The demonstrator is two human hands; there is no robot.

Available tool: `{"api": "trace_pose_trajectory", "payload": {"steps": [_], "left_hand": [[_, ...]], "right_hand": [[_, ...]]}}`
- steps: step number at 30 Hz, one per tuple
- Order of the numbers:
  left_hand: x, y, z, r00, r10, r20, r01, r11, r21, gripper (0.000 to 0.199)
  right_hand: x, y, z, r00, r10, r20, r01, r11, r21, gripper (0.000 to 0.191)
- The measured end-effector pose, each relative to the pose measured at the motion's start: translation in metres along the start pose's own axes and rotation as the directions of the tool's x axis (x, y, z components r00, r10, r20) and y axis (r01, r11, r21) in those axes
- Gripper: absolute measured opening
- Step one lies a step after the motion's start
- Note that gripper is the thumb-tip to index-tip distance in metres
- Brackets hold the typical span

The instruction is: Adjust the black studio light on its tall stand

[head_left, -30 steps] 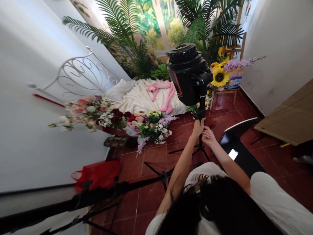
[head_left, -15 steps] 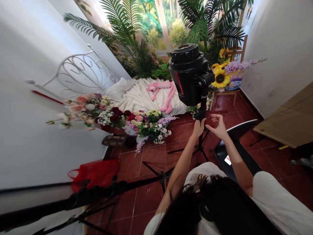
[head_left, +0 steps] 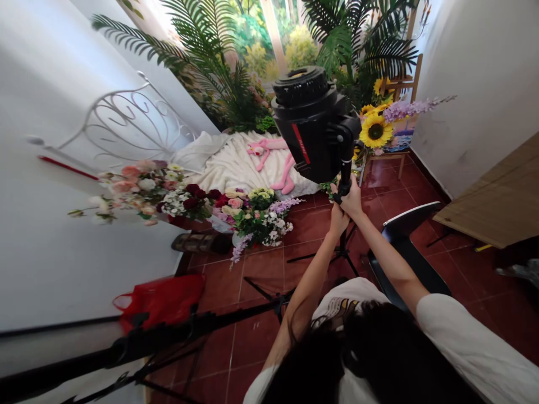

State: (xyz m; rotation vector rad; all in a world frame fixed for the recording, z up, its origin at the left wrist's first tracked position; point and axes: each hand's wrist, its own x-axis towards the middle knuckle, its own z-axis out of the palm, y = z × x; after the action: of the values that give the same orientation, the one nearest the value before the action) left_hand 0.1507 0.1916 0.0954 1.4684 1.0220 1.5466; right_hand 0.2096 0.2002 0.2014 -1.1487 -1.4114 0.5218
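A black studio light [head_left: 309, 126] with a red stripe is mounted on top of a light stand [head_left: 343, 246], its round front end tipped upward. My left hand [head_left: 338, 220] is closed round the stand's pole, below a black clamp knob [head_left: 338, 198]. Just above it, my right hand [head_left: 352, 201] is wrapped round the pole at the collar under the light. The two hands nearly touch. Some of the fingers are hidden behind the pole and knob. The stand's legs are spread on the red tiled floor.
A black chair [head_left: 406, 255] stands to the right, near a wooden board [head_left: 492, 196]. Artificial flowers [head_left: 261, 216] and a bed with a pink plush toy [head_left: 286, 174] lie ahead. A second black stand [head_left: 202, 322] slants across the lower left, beside a red bag [head_left: 162, 297].
My right hand, earlier open beside the pole, has moved left and closed round it under the light. The light appears slightly further left in view. My left hand stays on the pole.
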Motion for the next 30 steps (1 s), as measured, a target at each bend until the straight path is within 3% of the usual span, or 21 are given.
{"api": "trace_pose_trajectory", "payload": {"steps": [6,14,22,26,28,30], "left_hand": [[0.001,0.003,0.002,0.999,-0.014,-0.052,0.015,1.0,0.008,0.045],[-0.003,0.016,0.0,0.996,-0.058,-0.066,0.063,0.994,0.086,0.059],[-0.002,0.023,0.004,0.99,-0.074,-0.116,0.088,0.99,0.114,0.064],[-0.002,0.024,0.002,0.992,-0.069,-0.101,0.079,0.993,0.092,0.064],[-0.002,0.024,0.0,0.995,-0.066,-0.074,0.071,0.995,0.073,0.061],[-0.002,0.025,-0.002,0.997,-0.069,-0.043,0.072,0.996,0.05,0.058]], "right_hand": [[0.022,-0.015,-0.004,0.994,-0.107,0.003,0.107,0.993,-0.04,0.023],[0.046,-0.053,-0.004,0.991,-0.13,-0.043,0.13,0.991,-0.015,0.027],[0.054,-0.058,-0.006,0.987,-0.162,-0.006,0.162,0.985,0.051,0.037],[0.03,-0.052,-0.021,0.982,-0.189,0.026,0.186,0.978,0.093,0.051],[0.002,-0.041,-0.034,0.987,-0.162,0.006,0.161,0.982,0.098,0.051],[-0.037,-0.023,-0.049,0.998,-0.061,0.012,0.06,0.996,0.063,0.042]]}}
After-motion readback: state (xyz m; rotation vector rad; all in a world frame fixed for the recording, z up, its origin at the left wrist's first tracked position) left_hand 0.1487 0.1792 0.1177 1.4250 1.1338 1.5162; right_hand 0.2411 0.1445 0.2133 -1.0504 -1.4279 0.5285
